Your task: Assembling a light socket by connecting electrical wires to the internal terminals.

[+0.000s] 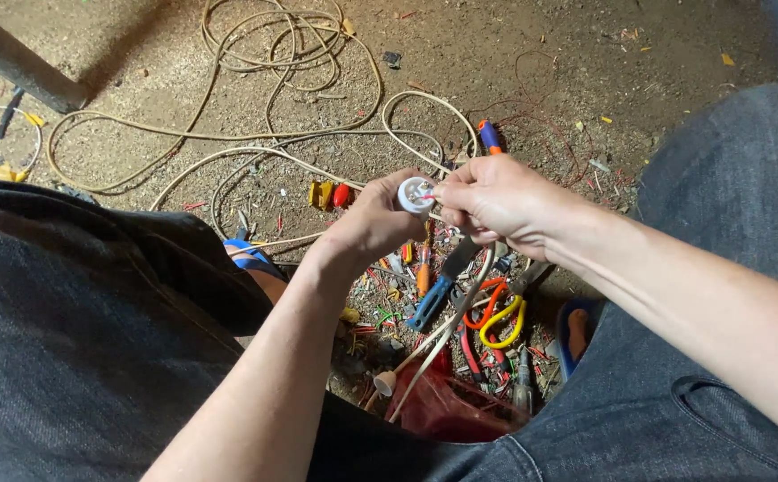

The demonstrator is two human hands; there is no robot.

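The left hand (373,225) holds a small round white plastic fitting (416,194) between thumb and fingers, its open face turned up toward the camera; the grip is closed around the fitting's body. The right hand (496,203) meets it from the other side, fingertips pinched narrow at the fitting's rim, where a short red wire end (427,196) shows. A pale cream electrical cable (447,326) hangs down from under the right hand and runs toward the lower middle of the view, where a small white cap (384,383) sits beside it. Both hands are raised above the dirt floor (514,62), between the person's knees in dark denim (76,339).

On the floor below the hands lie a blue-handled tool (431,303), an orange-handled screwdriver (423,277), pliers with red and yellow grips (494,317) and a red plastic bag (442,406). Farther off, long loops of the same cream cable (273,54) sprawl across the floor, with a small yellow and red piece (328,194) near them. A blue and orange screwdriver handle (490,137) pokes up just behind the right hand. Scraps of wire sheathing are scattered around the tools.
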